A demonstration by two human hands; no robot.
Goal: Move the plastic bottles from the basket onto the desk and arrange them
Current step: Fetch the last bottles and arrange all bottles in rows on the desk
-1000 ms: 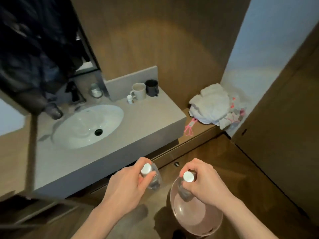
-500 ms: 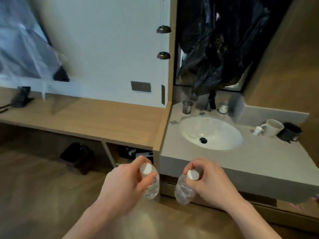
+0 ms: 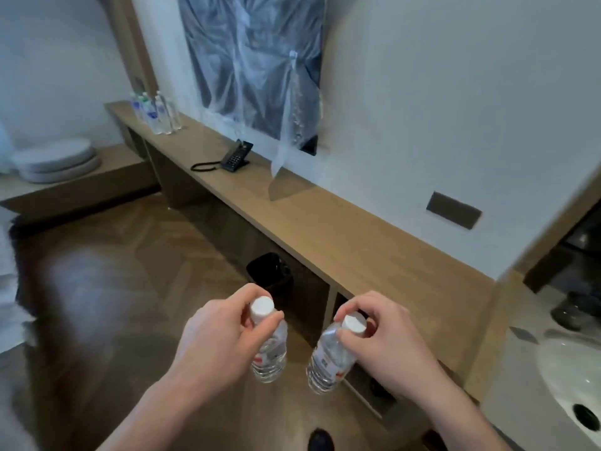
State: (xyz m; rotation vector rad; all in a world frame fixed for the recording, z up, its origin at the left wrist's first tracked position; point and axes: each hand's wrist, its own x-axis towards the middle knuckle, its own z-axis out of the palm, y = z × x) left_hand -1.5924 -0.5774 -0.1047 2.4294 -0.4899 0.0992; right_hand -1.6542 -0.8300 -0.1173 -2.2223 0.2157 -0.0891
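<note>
**Two bottles in hand, above floor**

Left hand (image 3: 211, 340) pinching left bottle (image 3: 269, 349) just under the cap. Right hand (image 3: 383, 343) pinching right bottle (image 3: 328, 359) at the neck. Both hanging over the floor, just short of the desk (image 3: 341, 229). More bottles (image 3: 156, 112) upright at desk's far end, phone (image 3: 235, 156) midway.

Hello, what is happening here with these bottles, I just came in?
A person is carrying two small plastic bottles, one in each hand. The left hand grips the left bottle just under its white cap, and the right hand pinches the right bottle at its cap. Both bottles hang in the air over the wooden floor, beside the long wooden desk. More bottles already stand at the desk's far end, past a black telephone.
</note>
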